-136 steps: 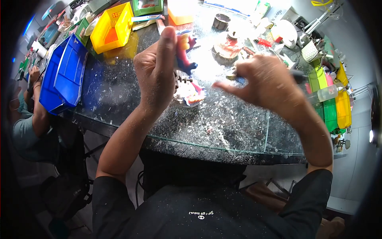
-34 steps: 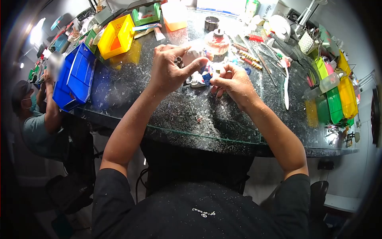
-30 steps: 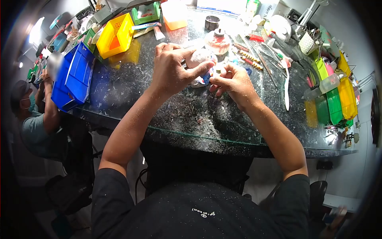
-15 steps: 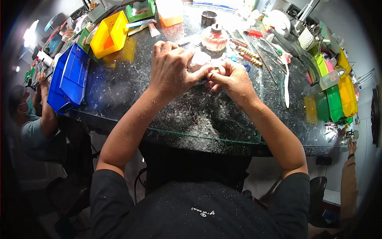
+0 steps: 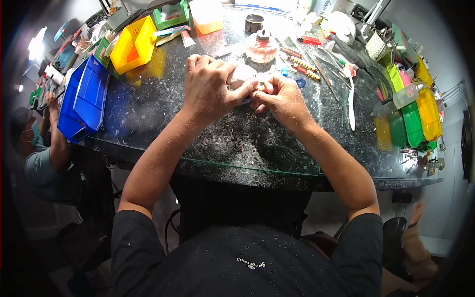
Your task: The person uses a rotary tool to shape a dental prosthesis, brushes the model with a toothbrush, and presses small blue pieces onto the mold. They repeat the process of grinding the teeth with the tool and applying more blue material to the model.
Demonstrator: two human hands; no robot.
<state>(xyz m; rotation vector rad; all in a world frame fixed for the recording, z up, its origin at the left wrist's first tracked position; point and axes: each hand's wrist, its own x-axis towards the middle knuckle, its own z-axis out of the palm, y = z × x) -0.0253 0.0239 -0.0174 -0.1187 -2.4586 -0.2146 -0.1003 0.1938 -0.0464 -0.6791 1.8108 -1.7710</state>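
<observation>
My left hand [image 5: 208,85] is wrapped round a pale, plaster-like lump [image 5: 242,75] and holds it above the dusty black worktop [image 5: 222,143]. White dust coats that hand and forearm. My right hand [image 5: 278,96] meets it at the lump's right side, thumb and fingertips pinched together. Whatever those fingertips grip is too small and overexposed to make out. Just behind the hands stands a glass bottle with pinkish liquid [image 5: 261,48], and to its right lie several thin tools with beaded handles [image 5: 304,68]. A small blue piece [image 5: 301,83] rests beside my right hand.
At left are a blue bin [image 5: 89,101] and a yellow bin [image 5: 132,47]. A white toothbrush-like tool [image 5: 352,106] and a dark handpiece with cable [image 5: 356,57] lie right, before green and yellow bins [image 5: 410,123]. Co-worker [image 5: 44,148] sits left; another person's sleeve [image 5: 418,247] shows lower right.
Both hands keep their hold on the pale lump, my right fingers shifting slightly against it. The view has shifted a little. At far right, the other person's arm has dropped from the table edge.
</observation>
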